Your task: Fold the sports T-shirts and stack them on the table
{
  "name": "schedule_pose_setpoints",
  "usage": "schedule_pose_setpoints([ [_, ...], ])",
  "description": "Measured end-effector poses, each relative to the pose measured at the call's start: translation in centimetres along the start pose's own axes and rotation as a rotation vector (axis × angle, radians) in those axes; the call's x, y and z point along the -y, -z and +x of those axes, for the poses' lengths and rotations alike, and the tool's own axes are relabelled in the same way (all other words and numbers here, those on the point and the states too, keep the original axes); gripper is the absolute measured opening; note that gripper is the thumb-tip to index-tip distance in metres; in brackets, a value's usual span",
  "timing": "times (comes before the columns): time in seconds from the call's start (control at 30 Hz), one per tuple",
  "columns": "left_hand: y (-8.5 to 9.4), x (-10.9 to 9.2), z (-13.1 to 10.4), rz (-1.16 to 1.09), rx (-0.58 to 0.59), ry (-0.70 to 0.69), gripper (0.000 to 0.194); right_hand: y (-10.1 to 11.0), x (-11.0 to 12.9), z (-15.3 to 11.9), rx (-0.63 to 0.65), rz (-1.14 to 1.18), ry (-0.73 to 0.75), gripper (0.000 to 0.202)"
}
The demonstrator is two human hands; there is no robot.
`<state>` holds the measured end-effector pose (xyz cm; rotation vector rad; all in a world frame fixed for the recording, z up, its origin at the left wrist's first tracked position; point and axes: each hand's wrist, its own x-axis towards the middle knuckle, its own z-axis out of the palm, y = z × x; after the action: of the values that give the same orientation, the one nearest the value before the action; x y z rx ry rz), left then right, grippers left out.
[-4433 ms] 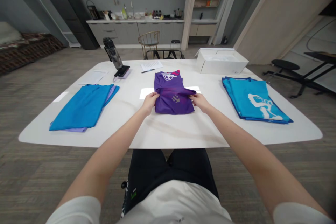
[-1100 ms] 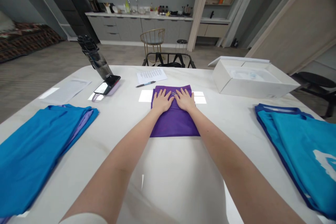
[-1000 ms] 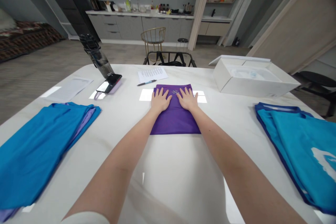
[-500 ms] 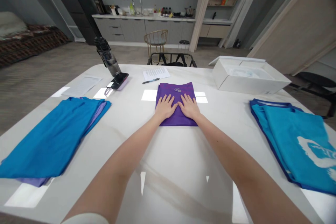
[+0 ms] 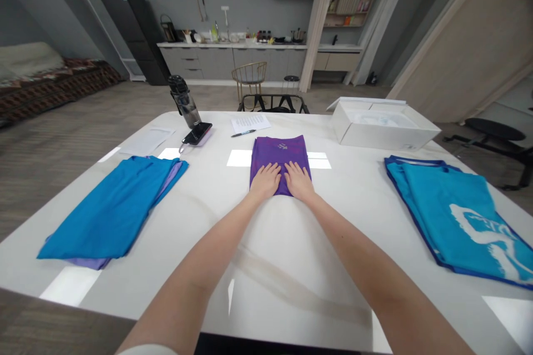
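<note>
A purple shirt (image 5: 280, 151), folded into a compact rectangle with a small pale print near its far end, lies flat on the white table (image 5: 291, 266). My left hand (image 5: 266, 179) rests palm down on its near left part, fingers stretched forward. Beside it my right hand (image 5: 298, 179) presses flat on the near right part, fingers also extended. The two hands are close together but apart, and neither grips the fabric. To the left is a stack of blue and lilac shirts (image 5: 112, 205). A stack of turquoise and dark blue shirts (image 5: 453, 216) with a white print lies on the right.
A phone (image 5: 197, 133) and a clear water bottle (image 5: 185, 102) stand at the back left near a paper sheet (image 5: 147, 141). A pen (image 5: 244, 133) and printed page (image 5: 251, 123) lie beyond the purple shirt. At the back right is an open white box (image 5: 383, 127).
Both hands have slid a little toward me, to the near edge of the purple shirt. The head view has tilted up, so more of the kitchen shows.
</note>
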<state>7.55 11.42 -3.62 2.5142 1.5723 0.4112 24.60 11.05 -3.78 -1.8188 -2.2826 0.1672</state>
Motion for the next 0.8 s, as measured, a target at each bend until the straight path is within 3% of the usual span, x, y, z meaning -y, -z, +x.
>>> schedule_pose_setpoints([
  [0.2, 0.2, -0.8, -2.4, 0.047, 0.008, 0.082, 0.068, 0.2, -0.3, -2.4, 0.015, -0.045, -0.030, 0.065],
  [0.43, 1.6, 0.6, -4.6, 0.053, 0.105, 0.062, 0.080, 1.3, -2.8, -4.2, 0.088, -0.070, -0.048, 0.070],
  [0.6, 2.3, 1.9, -6.5, 0.043, 0.141, 0.100, 0.075, 1.8, -4.6, -5.7, 0.123, -0.072, -0.094, 0.075],
  [0.7, 2.6, 2.8, -8.2, 0.016, 0.128, 0.100, 0.069, 1.7, -5.4, -7.2, 0.076, -0.030, -0.101, 0.072],
  [0.8, 2.7, 3.5, -10.1, -0.051, 0.039, 0.051, 0.058, 1.6, -6.1, -8.8, -0.085, 0.118, -0.069, 0.061],
])
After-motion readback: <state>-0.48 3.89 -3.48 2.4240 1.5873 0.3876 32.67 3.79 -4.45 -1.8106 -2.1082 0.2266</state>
